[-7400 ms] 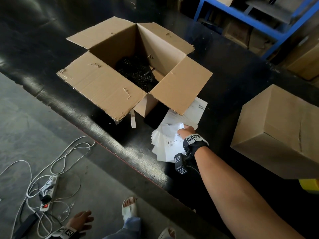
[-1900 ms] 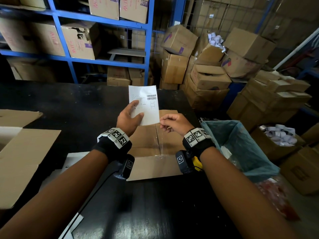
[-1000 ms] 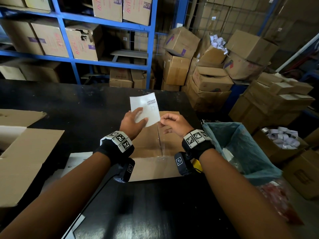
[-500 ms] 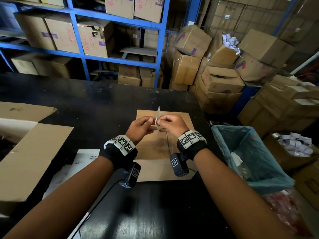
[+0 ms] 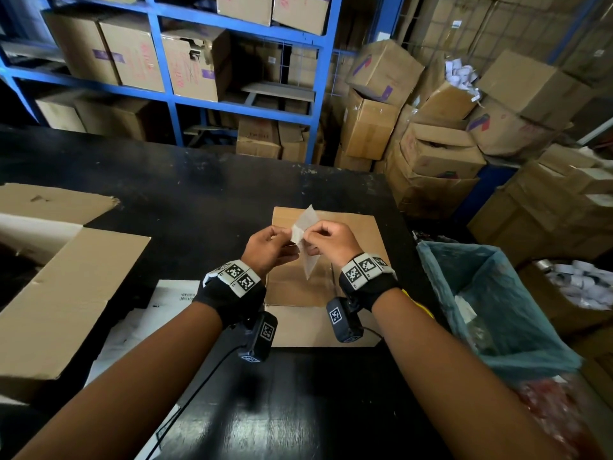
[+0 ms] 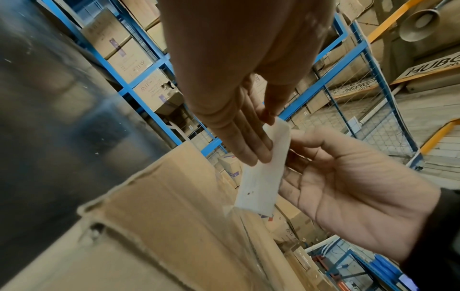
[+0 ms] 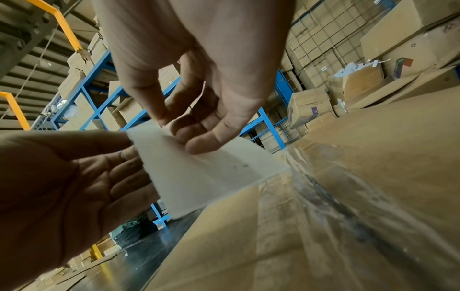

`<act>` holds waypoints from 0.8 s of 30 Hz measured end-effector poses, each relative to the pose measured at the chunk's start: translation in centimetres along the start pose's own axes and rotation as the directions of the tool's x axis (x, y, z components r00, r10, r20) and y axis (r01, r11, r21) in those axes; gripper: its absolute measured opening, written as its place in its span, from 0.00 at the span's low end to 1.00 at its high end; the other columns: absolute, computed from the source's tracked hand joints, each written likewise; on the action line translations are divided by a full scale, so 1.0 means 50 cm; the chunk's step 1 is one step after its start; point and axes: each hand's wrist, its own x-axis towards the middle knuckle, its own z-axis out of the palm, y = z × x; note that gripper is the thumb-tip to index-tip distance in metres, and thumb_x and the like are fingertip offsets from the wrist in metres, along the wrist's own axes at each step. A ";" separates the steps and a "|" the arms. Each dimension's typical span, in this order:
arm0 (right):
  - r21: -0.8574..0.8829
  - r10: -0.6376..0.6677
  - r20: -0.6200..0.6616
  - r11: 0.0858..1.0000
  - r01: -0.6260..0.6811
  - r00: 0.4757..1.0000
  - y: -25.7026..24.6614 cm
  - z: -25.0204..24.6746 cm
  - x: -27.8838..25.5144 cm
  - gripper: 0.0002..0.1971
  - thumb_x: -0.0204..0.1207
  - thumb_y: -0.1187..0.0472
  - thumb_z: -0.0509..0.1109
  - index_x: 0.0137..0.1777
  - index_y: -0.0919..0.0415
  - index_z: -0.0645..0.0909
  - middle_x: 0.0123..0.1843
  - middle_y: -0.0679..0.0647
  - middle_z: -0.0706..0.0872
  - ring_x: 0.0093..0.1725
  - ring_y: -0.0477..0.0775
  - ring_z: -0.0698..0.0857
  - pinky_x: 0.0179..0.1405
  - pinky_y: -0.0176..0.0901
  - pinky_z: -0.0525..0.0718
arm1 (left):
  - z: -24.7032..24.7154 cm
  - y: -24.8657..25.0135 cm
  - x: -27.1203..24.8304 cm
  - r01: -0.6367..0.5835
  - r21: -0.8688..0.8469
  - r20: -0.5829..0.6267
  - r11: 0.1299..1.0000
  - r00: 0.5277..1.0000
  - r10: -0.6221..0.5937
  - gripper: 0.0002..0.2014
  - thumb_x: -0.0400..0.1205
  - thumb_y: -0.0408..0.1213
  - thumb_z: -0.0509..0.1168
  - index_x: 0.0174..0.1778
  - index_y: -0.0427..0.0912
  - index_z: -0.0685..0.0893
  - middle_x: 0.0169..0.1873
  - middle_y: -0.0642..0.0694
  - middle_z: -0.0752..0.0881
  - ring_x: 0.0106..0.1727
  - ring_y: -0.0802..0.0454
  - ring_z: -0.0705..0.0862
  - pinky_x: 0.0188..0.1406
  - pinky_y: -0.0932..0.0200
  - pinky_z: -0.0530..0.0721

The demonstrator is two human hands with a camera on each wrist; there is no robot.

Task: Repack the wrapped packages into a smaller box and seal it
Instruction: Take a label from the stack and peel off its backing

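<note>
A small sealed cardboard box (image 5: 348,234) lies on the black table (image 5: 199,194), with clear tape (image 7: 331,196) along its top seam. Just above it, both hands hold a white paper label (image 5: 303,227) between them. My left hand (image 5: 282,239) pinches the label's upper edge between thumb and straight fingers (image 6: 246,145). My right hand (image 5: 313,235) pinches the label (image 7: 206,177) from the other side with thumb and curled fingers (image 7: 201,137). The label (image 6: 261,177) hangs slanted, clear of the box top (image 6: 161,226). No wrapped packages are in view.
A large open cardboard box (image 5: 59,293) fills the table's left side. White printed sheets (image 5: 166,303) lie beside it. A bin lined with a teal bag (image 5: 497,293) stands right of the table. Blue shelving (image 5: 172,58) and stacked cartons (image 5: 431,154) stand behind.
The label was held up flat facing me. Both hands have lowered it toward the sealed box and turned it to a slant, with their fingertips drawn close together on it.
</note>
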 end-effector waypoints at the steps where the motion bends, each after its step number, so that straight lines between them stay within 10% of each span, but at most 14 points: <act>1: 0.015 0.019 -0.027 1.000 -0.018 0.999 0.002 0.001 0.000 0.04 0.74 0.66 0.71 0.45 0.67 0.85 0.43 0.56 0.89 0.42 0.54 0.89 0.43 0.46 0.91 | -0.001 -0.002 0.000 -0.008 0.017 -0.009 1.000 1.000 0.008 0.06 0.84 0.35 0.62 0.41 0.40 0.80 0.38 0.40 0.87 0.36 0.51 0.89 0.38 0.59 0.89; 10: 0.069 -0.025 -0.130 0.997 0.034 0.991 0.000 -0.018 -0.017 0.06 0.71 0.70 0.71 0.45 0.61 0.80 0.42 0.55 0.86 0.40 0.53 0.88 0.33 0.39 0.89 | 0.017 0.009 -0.024 0.044 0.118 0.015 0.992 0.999 -0.046 0.07 0.83 0.30 0.59 0.41 0.36 0.79 0.38 0.37 0.87 0.39 0.43 0.88 0.51 0.46 0.86; 24: -0.079 -0.140 -0.116 0.988 0.131 0.983 0.010 -0.088 -0.043 0.04 0.74 0.65 0.73 0.45 0.57 0.88 0.40 0.45 0.87 0.42 0.46 0.87 0.41 0.37 0.89 | 0.041 -0.017 -0.084 -0.128 0.449 -0.063 0.884 0.983 0.174 0.07 0.84 0.36 0.61 0.40 0.42 0.80 0.38 0.44 0.89 0.36 0.48 0.86 0.39 0.54 0.84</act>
